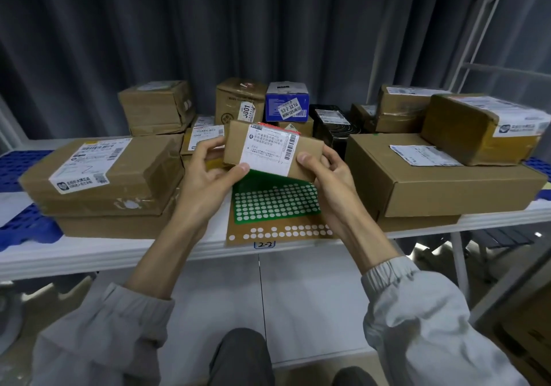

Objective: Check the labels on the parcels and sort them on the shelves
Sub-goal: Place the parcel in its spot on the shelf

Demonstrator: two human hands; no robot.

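Grey pleated curtain [208, 43] forms the background behind a white shelf [89, 254] loaded with cardboard parcels. We hold one small parcel [272, 150] above the shelf centre, tilted so its label side faces the camera. It is a flat rectangular box of plain brown cardboard carrying a white printed label [267, 150] with a barcode strip along the label's right edge and a red band at its top.

Our left hand [208, 174] grasps the parcel's left end: the thumb tip presses on the label's lower left corner and the fingers curl behind the box. Our right hand [323, 171] grasps the right end, thumb on the front face beside the label, fingers wrapped round the far side. Both wrists angle inward, forearms bare, with pale grey sleeves [417, 311] pushed up to the elastic cuffs.

Directly beneath the parcel lies a green sheet [274, 201] of round white stickers in a regular grid, resting on a brown backing sheet [268, 233]. A small tag [264, 244] reading 2-2 sits on the shelf's front edge.

To the left, a taped box [101, 174] with a creased glossy surface sits on a second flat box. To the right is a wide flat carton [441, 174] with a smaller taped box [483, 129] on it. Behind stand a blue box [286, 102] and a black parcel [334, 126].
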